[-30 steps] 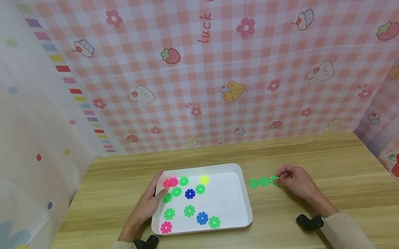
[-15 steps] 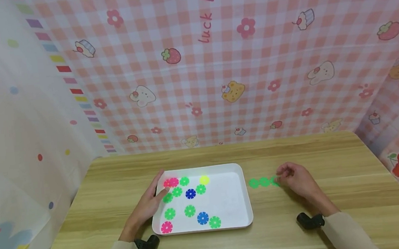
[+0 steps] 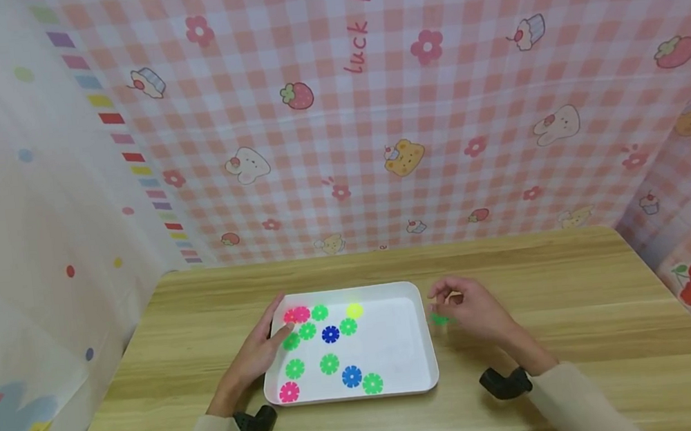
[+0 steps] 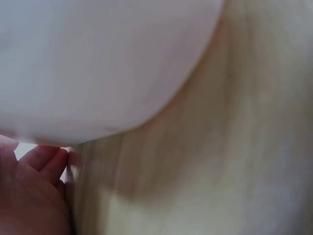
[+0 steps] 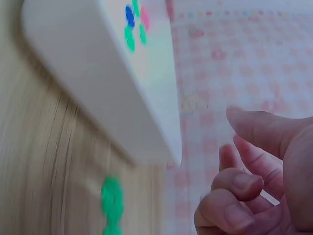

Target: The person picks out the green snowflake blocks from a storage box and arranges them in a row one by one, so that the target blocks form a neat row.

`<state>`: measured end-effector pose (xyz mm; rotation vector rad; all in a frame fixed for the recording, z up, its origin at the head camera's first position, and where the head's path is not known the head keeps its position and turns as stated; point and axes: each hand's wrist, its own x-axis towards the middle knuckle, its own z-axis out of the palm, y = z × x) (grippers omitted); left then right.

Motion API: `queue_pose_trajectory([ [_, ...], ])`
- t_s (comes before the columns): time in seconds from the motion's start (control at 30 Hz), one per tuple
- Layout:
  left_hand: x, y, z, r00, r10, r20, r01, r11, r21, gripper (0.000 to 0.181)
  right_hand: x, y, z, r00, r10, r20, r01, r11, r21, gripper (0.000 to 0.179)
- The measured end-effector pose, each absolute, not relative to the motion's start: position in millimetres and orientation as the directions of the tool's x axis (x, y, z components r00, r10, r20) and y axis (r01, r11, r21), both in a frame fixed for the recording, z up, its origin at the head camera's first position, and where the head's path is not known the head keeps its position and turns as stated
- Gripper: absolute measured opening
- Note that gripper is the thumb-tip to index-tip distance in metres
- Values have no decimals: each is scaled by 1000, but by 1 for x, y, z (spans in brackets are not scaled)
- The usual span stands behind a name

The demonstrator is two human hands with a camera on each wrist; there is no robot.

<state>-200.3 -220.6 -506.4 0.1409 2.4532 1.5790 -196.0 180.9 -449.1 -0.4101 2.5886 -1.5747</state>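
My left hand (image 3: 257, 354) grips the left side of a white tray (image 3: 393, 353), thumb over the rim and fingers along the outside. In the tray lie several notched snowflake discs, among them a dark blue one (image 3: 330, 335), a yellow one (image 3: 355, 310) and green ones (image 3: 329, 364). My right hand (image 3: 473, 307) hovers just right of the tray, thumb and index apart, the other fingers bent, holding nothing. Beneath it, a green snowflake disc (image 3: 439, 318) shows on the table; the rest of that row is hidden in the head view. Green discs (image 5: 113, 200) appear blurred in the right wrist view.
The wooden table (image 3: 581, 331) carries the tray. Behind it hangs a pink checked cloth (image 3: 338, 140), with a white patterned cloth (image 3: 90, 219) at the left. Black wrist cameras sit by both sleeves, the right one (image 3: 504, 383) near the table.
My right hand has let go of the rightmost green disc in the row and moved left to the tray's right edge. My left hand stays on the tray.
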Motion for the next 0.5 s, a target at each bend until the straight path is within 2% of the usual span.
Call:
queue_pose_trajectory([
  [0.23,-201,-221,-506,-971,196,-134,-41,416,908,64,-190,142,-448,-915,-403,18,-199,411,-890,20],
  [0.5,-201,-222,-507,-971,207,-116,-19,417,909,64,-183,108,-457,-821,-570,-33,-234,388,-892,16],
])
